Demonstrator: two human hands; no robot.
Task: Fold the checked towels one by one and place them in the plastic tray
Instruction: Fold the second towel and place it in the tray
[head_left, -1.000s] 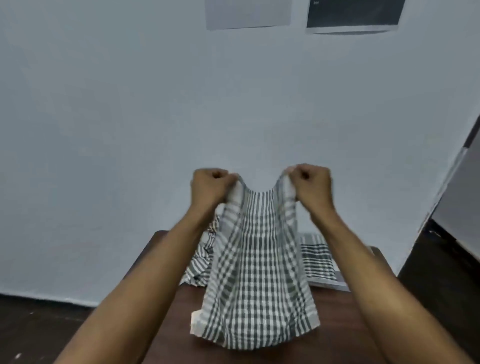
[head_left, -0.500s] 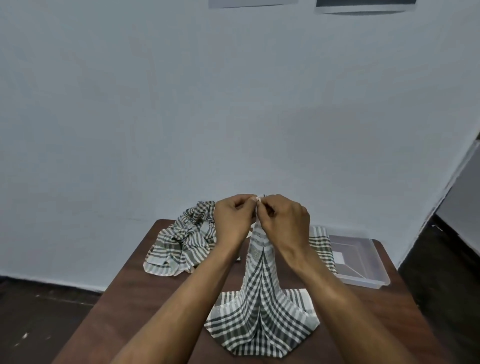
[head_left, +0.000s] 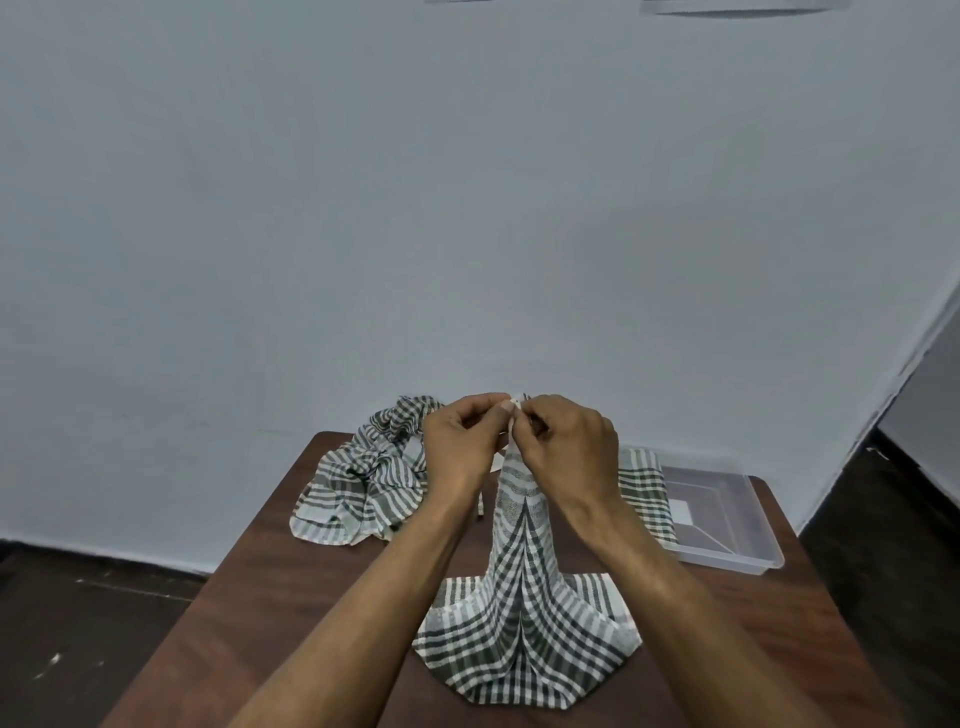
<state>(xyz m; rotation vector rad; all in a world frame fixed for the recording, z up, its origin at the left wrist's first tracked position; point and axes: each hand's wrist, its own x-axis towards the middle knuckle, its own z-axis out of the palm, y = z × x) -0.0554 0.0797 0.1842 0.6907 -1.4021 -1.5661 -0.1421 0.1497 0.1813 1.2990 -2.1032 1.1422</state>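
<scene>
Pale blue wall (head_left: 467, 208); dark floor (head_left: 78, 623); brown wooden table (head_left: 249, 597).

No text, label, brand, number or sign can be read anywhere; the white patch (head_left: 681, 512) seen in the plastic tray (head_left: 737, 558) shows no legible marking.

Left hand (head_left: 462, 447) and right hand (head_left: 569, 449) pinch checked towel (head_left: 524, 618) corners together.

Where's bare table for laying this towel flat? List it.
Bare brown wooden table lies near-left, between the crumpled checked towel pile and the held checked towel. Near-right, below the clear plastic tray, is narrower. The far edge is crowded.
</scene>
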